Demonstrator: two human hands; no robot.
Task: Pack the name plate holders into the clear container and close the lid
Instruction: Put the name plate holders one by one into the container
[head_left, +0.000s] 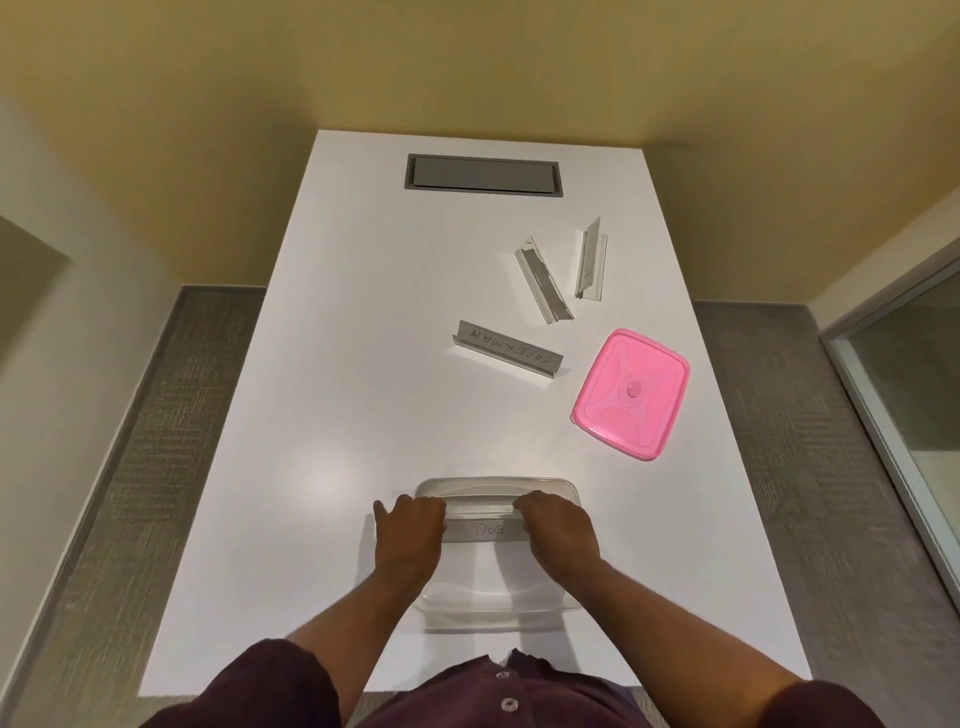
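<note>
2 hands (410, 535) (561, 532) grasp the DOG holder (485, 530) over the container (493, 491); lid (631, 395) apart.

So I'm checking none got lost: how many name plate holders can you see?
4. The DOG holder is held by both hands over the clear container. The SUPERMAN holder lies mid-table; two more lie beyond it. None seems hidden.

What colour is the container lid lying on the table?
Pink; the lid shows best in the head view, right of the clear container.
</note>
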